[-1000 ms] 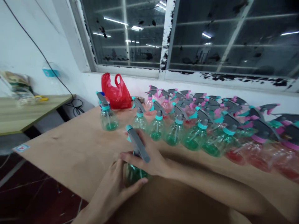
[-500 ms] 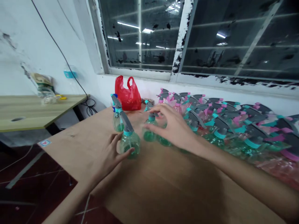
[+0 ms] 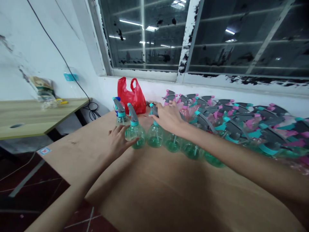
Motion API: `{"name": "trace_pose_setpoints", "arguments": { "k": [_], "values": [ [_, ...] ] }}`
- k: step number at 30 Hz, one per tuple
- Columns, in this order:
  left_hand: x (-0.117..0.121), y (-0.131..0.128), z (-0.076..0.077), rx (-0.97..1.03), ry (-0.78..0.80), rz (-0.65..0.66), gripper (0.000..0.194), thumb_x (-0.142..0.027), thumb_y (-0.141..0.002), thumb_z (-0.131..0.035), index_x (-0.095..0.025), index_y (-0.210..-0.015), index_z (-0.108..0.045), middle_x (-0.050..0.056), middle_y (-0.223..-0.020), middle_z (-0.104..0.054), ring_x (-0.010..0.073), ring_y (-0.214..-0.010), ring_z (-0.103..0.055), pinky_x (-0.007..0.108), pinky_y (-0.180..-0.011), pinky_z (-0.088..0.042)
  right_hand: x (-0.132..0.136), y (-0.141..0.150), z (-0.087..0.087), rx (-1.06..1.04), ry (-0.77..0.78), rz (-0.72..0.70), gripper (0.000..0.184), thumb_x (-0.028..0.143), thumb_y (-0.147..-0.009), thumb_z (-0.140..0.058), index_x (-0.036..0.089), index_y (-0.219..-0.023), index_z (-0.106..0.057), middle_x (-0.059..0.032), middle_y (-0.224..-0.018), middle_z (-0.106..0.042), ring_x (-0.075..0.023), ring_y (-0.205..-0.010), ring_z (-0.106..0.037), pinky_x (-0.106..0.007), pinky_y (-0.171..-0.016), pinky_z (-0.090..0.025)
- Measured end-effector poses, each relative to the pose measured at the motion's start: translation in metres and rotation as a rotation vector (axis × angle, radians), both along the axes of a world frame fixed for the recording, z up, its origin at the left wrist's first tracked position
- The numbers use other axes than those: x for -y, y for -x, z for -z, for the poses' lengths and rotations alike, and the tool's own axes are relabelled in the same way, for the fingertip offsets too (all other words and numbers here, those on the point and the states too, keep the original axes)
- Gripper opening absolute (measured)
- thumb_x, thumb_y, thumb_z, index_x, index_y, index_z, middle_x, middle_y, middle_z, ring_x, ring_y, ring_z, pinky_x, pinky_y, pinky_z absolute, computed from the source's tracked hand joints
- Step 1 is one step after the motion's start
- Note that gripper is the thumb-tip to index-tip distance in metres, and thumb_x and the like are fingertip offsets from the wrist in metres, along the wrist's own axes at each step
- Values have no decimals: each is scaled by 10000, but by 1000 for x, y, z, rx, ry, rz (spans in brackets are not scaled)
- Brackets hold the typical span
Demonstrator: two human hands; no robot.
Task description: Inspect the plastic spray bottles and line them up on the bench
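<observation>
My left hand (image 3: 119,140) is against a clear spray bottle (image 3: 135,134) with green liquid, a teal collar and a grey trigger head, its thumb across the front. My right hand (image 3: 169,117) lies spread over the grey head of a matching bottle (image 3: 155,136), touching it. These bottles stand upright in a row with others (image 3: 173,142) on a tan board (image 3: 149,190). Just left of my left hand stands another spray bottle (image 3: 120,117), with a blue-capped item behind it. My right forearm hides the lower part of the bottles behind it.
Many more spray bottles with pink and teal parts (image 3: 231,127) crowd the board's far right. A red plastic bag (image 3: 131,96) stands at the back by the window (image 3: 145,35). A wooden desk (image 3: 36,116) and black cable (image 3: 93,109) lie left of the board.
The bottle in my left hand has gone from tilted between both hands to upright and moved further back into the row. My right hand has come down onto a neighbouring bottle's head.
</observation>
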State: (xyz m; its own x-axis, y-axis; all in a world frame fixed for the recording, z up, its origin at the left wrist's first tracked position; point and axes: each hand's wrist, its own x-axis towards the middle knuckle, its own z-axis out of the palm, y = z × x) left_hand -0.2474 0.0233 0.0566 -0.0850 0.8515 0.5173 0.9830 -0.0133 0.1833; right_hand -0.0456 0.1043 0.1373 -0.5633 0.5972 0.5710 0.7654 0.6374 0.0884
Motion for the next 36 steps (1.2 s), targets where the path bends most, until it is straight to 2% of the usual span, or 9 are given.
{"name": "trace_pose_setpoints", "arguments": {
  "k": [4, 12, 19, 24, 26, 28, 31, 33, 36],
  "values": [
    [-11, 1, -3, -71, -8, -31, 548, -529, -755, -648, -176, -1169, -580, 126, -1042, -587, 365, -1022, -526, 490, -850, -377, -3, 3, 1, 27, 12, -2, 374, 277, -867, -483, -38, -1044, -580, -221, -804, -701, -333, -759, -659, -453, -859, -278],
    [-23, 5, -3, -121, -23, -21, 593, -558, -786, -617, -161, -1224, -567, 115, -983, -545, 343, -971, -535, 452, -839, -407, -7, -5, -3, 31, 52, -55, 357, 279, -872, -446, 4, -1043, -594, -190, -798, -705, -310, -771, -653, -461, -870, -290],
    [-24, 3, 0, -89, -45, -7, 596, -532, -785, -633, -189, -1259, -522, 83, -925, -540, 324, -945, -547, 447, -851, -423, 12, -5, -3, 14, 68, -142, 333, 304, -865, -426, 47, -959, -617, -160, -782, -690, -282, -773, -629, -455, -883, -294],
    [11, -16, -3, -19, -141, -28, 569, -555, -866, -502, -188, -1299, -455, 98, -1026, -507, 313, -1018, -513, 457, -891, -422, 40, -16, -4, 28, 70, -208, 316, 270, -861, -429, 42, -982, -612, -171, -815, -678, -281, -775, -614, -460, -848, -312],
    [32, -31, 2, 129, -144, 76, 502, -547, -894, -460, -217, -1272, -474, 84, -1047, -511, 290, -1008, -537, 451, -880, -445, 53, -27, -4, 38, 76, -226, 324, 261, -865, -428, 36, -1014, -607, -150, -766, -681, -267, -718, -616, -459, -850, -318],
    [54, -50, 10, 238, -63, 213, 459, -530, -905, -452, -255, -1272, -461, 72, -1108, -512, 272, -1014, -554, 440, -861, -469, 67, -41, -3, 47, 85, -232, 340, 259, -869, -419, 30, -1050, -595, -123, -708, -681, -252, -656, -614, -457, -863, -323],
    [80, -82, 22, 289, 135, 396, 630, -535, -845, -565, -284, -1370, -324, 96, -1324, -427, 312, -1156, -491, 476, -916, -439, 87, -66, -1, 56, 97, -227, 358, 255, -868, -408, 27, -1083, -580, -115, -690, -680, -255, -639, -614, -457, -888, -327],
    [91, -105, 26, 307, 217, 456, 751, -542, -803, -619, -296, -1406, -245, 105, -1365, -405, 339, -1194, -462, 508, -939, -417, 100, -82, 0, 70, 97, -222, 343, 251, -868, -403, 43, -1071, -585, -101, -671, -672, -254, -634, -612, -461, -907, -323],
    [102, -135, 28, 318, 254, 517, 819, -530, -779, -660, -272, -1405, -198, 121, -1352, -425, 342, -1221, -440, 516, -974, -386, 117, -106, 1, 82, 94, -211, 287, 259, -879, -412, 80, -989, -608, -81, -669, -663, -238, -640, -610, -455, -946, -310]
  ]
}}
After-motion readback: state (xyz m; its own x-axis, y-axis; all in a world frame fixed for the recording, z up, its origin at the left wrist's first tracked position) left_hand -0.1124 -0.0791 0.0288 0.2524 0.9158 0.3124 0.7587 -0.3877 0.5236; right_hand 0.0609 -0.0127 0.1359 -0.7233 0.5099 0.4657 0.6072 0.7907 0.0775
